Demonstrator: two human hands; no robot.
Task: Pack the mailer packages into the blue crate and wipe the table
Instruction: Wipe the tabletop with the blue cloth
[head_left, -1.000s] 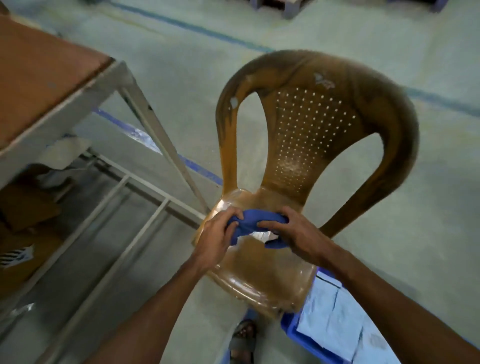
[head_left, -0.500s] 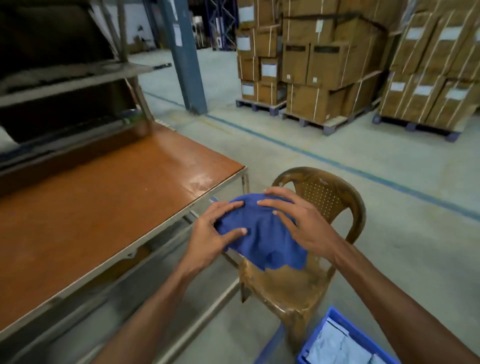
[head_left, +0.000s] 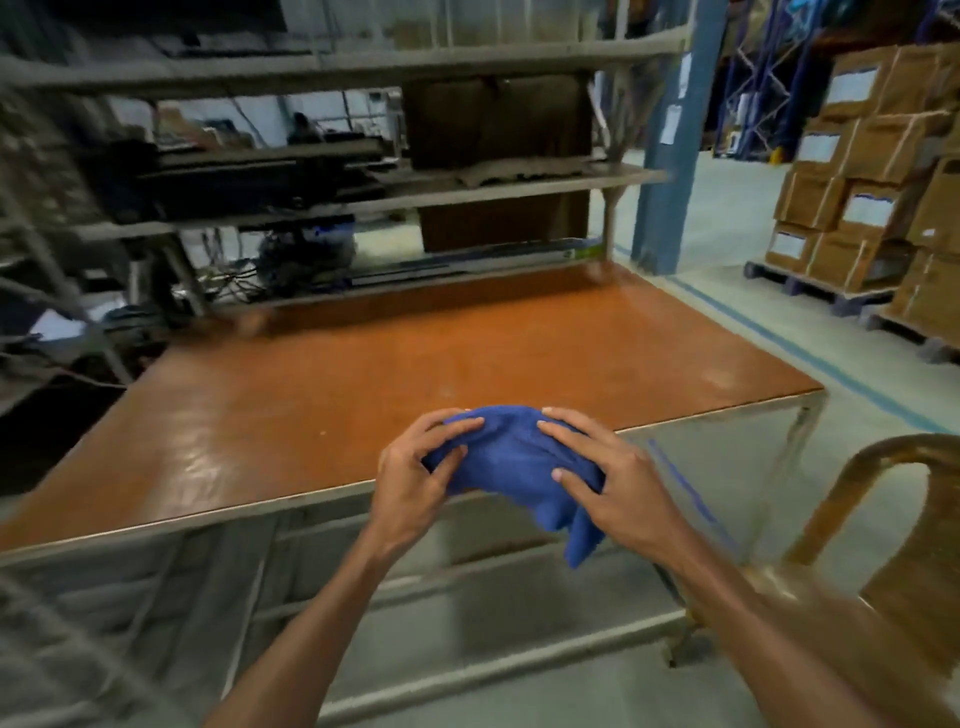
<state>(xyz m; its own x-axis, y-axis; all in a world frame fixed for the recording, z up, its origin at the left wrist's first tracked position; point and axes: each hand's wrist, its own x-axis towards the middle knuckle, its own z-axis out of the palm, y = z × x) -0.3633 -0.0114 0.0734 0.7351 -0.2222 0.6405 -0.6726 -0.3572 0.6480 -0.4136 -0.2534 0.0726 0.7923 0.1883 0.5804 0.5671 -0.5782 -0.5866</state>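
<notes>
Blue soft cloth (head_left: 511, 460) is bunched up in the air, at the near edge of the orange-brown wooden counter (head_left: 363, 384). The left hand (head_left: 410, 488) and the right hand (head_left: 615, 491) both grip it with curled fingers. This looks like the wiping step. Next, press the cloth flat on the counter and rub.

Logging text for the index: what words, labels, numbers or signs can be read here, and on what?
Nothing is legible.
White labels on the cartons: too blurred.
Paper sheets on the blue pillar: too blurred.
Green strip at the table's back edge: too blurred.
Blue cloth: no print visible.
</notes>
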